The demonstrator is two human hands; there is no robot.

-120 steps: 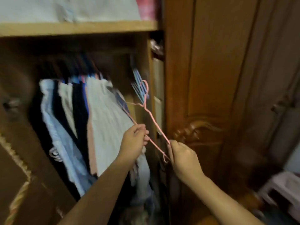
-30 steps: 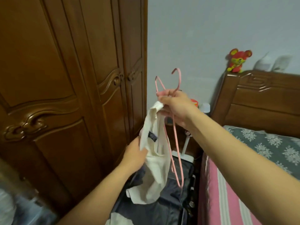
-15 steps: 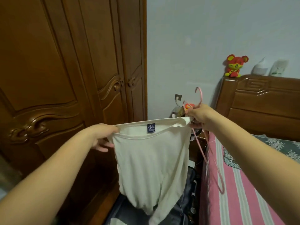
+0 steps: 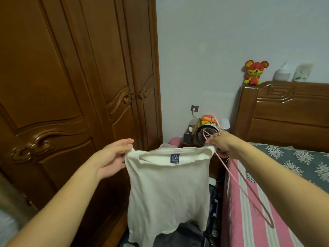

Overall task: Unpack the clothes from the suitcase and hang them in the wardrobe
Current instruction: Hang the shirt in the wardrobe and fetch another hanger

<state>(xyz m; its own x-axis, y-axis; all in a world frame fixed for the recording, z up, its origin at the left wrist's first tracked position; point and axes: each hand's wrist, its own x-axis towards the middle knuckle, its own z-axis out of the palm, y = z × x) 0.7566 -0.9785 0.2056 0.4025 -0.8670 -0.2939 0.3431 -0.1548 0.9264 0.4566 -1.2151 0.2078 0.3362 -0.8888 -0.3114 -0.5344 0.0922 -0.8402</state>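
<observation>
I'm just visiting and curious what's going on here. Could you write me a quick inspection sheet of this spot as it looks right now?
Surface: bed with a pink striped sheet, at the right.
Job's things: cream top held up spread by its neckline; pink hanger dangling beside it, not yet in the top; dark suitcase open below; wardrobe, the doors in view closed.
Clutter: black fan and small items on the nightstand; red toy mouse and two pale objects on the headboard.
Hands: left hand pinches the top's left corner; right hand grips the right corner and the hanger.
Cables: white cord plugged into the wall socket.
Surroundings: plain pale wall.
</observation>
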